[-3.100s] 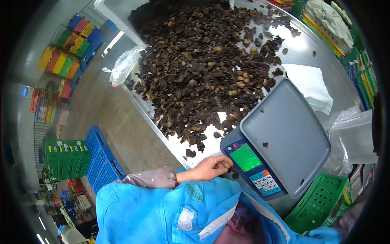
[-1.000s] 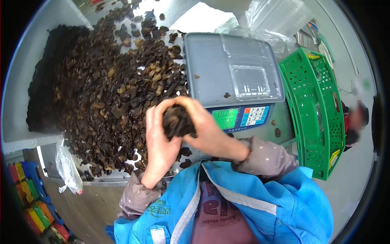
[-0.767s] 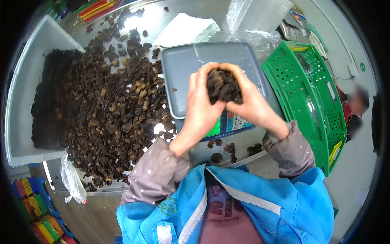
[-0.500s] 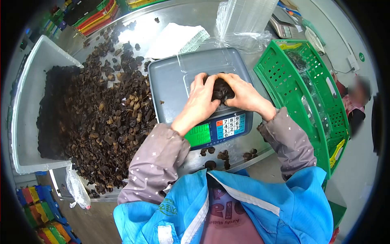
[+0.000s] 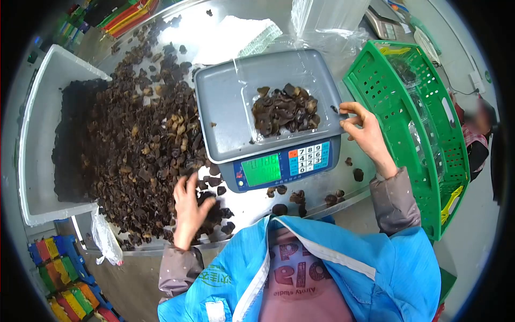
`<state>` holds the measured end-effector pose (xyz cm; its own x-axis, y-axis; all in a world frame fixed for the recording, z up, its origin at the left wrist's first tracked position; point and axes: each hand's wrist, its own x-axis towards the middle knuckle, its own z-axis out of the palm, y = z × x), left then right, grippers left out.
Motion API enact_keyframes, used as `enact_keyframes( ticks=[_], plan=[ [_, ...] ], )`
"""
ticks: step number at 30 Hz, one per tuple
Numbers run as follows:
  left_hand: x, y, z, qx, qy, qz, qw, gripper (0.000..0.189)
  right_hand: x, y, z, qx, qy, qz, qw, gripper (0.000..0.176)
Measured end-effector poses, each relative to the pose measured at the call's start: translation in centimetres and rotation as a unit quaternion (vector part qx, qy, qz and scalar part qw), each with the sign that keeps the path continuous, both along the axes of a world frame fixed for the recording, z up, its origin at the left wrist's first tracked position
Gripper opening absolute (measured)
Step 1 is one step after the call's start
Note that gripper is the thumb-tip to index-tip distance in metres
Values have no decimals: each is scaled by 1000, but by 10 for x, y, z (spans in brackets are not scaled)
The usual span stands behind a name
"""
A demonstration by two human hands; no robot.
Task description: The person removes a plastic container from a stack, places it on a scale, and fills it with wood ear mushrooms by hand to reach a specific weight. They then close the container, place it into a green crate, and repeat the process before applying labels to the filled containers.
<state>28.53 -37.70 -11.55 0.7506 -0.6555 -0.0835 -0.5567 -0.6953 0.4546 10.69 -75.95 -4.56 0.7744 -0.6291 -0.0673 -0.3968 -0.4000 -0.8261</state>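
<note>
A grey digital scale (image 5: 225, 107) stands on the steel table, and a clear plastic tray (image 5: 284, 75) on its platter holds a heap of dark dried fungus pieces (image 5: 284, 110). My left hand (image 5: 189, 206) reaches down into the big pile of dried fungus (image 5: 134, 145) spread left of the scale, its fingers curled over loose pieces at the near edge. My right hand (image 5: 363, 129) hovers at the right edge of the scale platter, fingers bent, and pinches a small dark piece between thumb and forefinger.
A white tub (image 5: 37, 134) borders the pile on the left. A green plastic crate (image 5: 413, 112) stands right of the scale. A stack of clear trays (image 5: 327, 13) and a white sheet (image 5: 225, 37) lie behind. Loose fungus pieces (image 5: 300, 196) dot the table's near edge. Another person (image 5: 480, 134) is at far right.
Both hands carried a cupped handful of fungus from the pile into the tray on the scale and let it go. The left hand went back to the pile; the right moved to the scale's edge.
</note>
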Motion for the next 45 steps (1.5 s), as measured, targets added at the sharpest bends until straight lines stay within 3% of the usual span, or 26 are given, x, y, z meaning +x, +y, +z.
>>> enact_keyframes(
  ticks=[2,3,7,10,12,13,14,17,18,19,21,22,23,25,26,28,29,30,33,36,38,40,44,45],
  plan=[
    [-28,20,-16,179,41,23,983,77,-1,1,-7,31,19,-33,999,38],
    [-38,26,-24,196,13,6,980,75,1,2,-9,56,26,-35,997,37],
    [-31,40,-50,-22,-35,2,999,56,23,11,-14,132,34,-11,991,34],
    [-15,38,-49,-84,63,35,994,35,42,17,-18,150,26,-20,988,31],
    [-8,35,-46,-157,45,59,985,23,50,17,-25,156,10,-15,988,30],
    [-2,33,-43,-188,105,102,971,20,53,17,-27,147,-1,-12,989,31],
    [4,30,-39,-218,164,143,951,16,54,17,-30,138,-11,-9,990,33],
    [16,-24,32,-303,222,160,913,10,56,18,-32,132,-5,-1,991,33],
    [21,-64,66,-354,242,146,892,10,57,18,-31,131,-4,4,991,33],
    [27,-84,74,-381,195,84,900,10,58,19,-30,132,-1,2,991,34],
    [33,-128,88,-396,207,34,894,12,57,19,-30,132,-2,6,991,34],
    [36,-151,89,-383,101,-7,918,12,57,19,-30,133,-1,8,991,34],
    [37,-173,85,-409,47,-47,910,12,56,18,-32,130,-3,12,991,34],
    [39,-207,75,-334,-61,-141,930,19,55,19,-31,133,-2,12,991,34],
    [40,-218,61,-256,-38,-193,947,29,55,19,-30,139,0,13,990,34],
    [29,-223,54,-81,-125,-226,963,43,52,18,-30,140,-1,18,990,34],
    [32,-225,53,-41,-67,-233,969,55,51,17,-28,137,6,21,990,34],
    [34,-224,60,-41,-69,-235,969,55,50,16,-27,135,11,22,991,34],
    [46,-202,85,-128,-24,-257,958,58,41,11,-26,140,8,19,990,33],
    [64,-168,97,-226,-30,-211,951,50,31,9,-16,163,4,-9,987,29],
    [69,-140,92,-260,0,-101,960,42,22,3,-18,164,-3,-27,986,30],
    [73,-113,80,-283,103,4,954,33,14,-2,-17,162,-12,-30,986,29],
    [80,-76,59,-330,187,100,920,26,9,-5,-11,161,-6,-31,987,26],
    [82,-72,54,-342,156,99,921,25,8,-6,-12,161,-3,-28,987,26]
  ],
)
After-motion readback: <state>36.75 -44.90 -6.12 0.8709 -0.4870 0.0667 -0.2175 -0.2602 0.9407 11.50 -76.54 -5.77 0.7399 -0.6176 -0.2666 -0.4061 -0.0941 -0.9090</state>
